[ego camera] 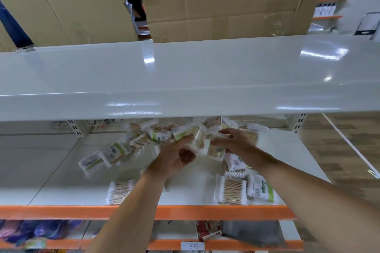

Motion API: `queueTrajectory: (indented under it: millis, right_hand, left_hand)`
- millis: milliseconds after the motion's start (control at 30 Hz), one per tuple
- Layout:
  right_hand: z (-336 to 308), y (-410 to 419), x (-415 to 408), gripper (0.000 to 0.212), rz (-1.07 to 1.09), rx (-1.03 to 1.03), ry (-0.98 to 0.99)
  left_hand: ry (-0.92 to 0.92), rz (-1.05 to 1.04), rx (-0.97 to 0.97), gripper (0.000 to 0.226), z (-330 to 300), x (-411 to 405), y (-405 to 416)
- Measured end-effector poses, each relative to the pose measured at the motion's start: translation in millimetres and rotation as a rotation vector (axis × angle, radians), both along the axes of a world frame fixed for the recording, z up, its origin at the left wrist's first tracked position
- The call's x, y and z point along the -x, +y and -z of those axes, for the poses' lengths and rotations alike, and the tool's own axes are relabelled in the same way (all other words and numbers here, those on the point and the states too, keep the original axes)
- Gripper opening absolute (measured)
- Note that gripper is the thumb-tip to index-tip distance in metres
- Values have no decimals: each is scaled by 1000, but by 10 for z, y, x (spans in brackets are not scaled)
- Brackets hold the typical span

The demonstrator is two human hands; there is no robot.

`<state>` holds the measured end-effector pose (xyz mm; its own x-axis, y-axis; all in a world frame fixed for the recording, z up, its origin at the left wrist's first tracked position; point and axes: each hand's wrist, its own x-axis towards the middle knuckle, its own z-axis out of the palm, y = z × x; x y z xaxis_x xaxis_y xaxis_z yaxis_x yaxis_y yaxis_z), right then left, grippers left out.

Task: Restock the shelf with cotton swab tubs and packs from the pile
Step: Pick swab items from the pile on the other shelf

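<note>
Both hands grip cotton swab packs above the pile [164, 135] on the shelf [185, 210]: left hand [174, 156] one, right hand [234, 141] another. Packs look light, soft, slippery film; best pinched across flat sides.

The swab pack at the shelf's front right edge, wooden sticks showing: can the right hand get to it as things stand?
Probably yes. The swab pack lies uncovered just below the right hand, but that hand already holds another pack.

You see a bright scene with even light from above. White glare patches sit on the glossy top shelf [185, 72]. The packs [115, 150] are smeared by motion blur. Straight shelf edges bend near the borders from the wide lens.
</note>
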<state>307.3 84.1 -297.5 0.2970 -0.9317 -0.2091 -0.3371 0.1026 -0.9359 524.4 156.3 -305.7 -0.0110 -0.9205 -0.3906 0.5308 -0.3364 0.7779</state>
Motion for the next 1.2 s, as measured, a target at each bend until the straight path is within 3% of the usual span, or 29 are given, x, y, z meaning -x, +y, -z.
queueTrajectory:
  millis: [200,400,433,500,567,800,933,1067,1200]
  right_hand:
    - [-31,-1,-144,56,-31,11,10]
    - [-17,34,-296,68,-97,3,50]
    - [-25,47,-318,69,-109,5,47]
    - [-51,72,-364,69,-139,9,51]
    - [-86,98,-416,68,-173,28,76]
    - [-150,120,-608,70,-250,70,118]
    - [-167,145,-789,69,-296,124,140]
    - [-231,222,-1067,48,-330,150,100]
    - [-305,364,-1378,72,-370,116,59]
  left_hand:
    - [-95,79,17,24,25,-70,187]
    - [-19,-41,-98,5,97,-146,278]
    - [-16,-47,-95,5,76,-148,299]
    - [-31,-65,-97,31,61,-168,316]
    - [-69,-95,-86,41,58,-191,328]
    - [-398,-94,-49,18,82,-348,451]
    - [-453,-146,-43,31,23,-492,590]
    - [-473,-220,7,35,-81,-694,765]
    - [-482,-270,36,28,-208,-990,1008]
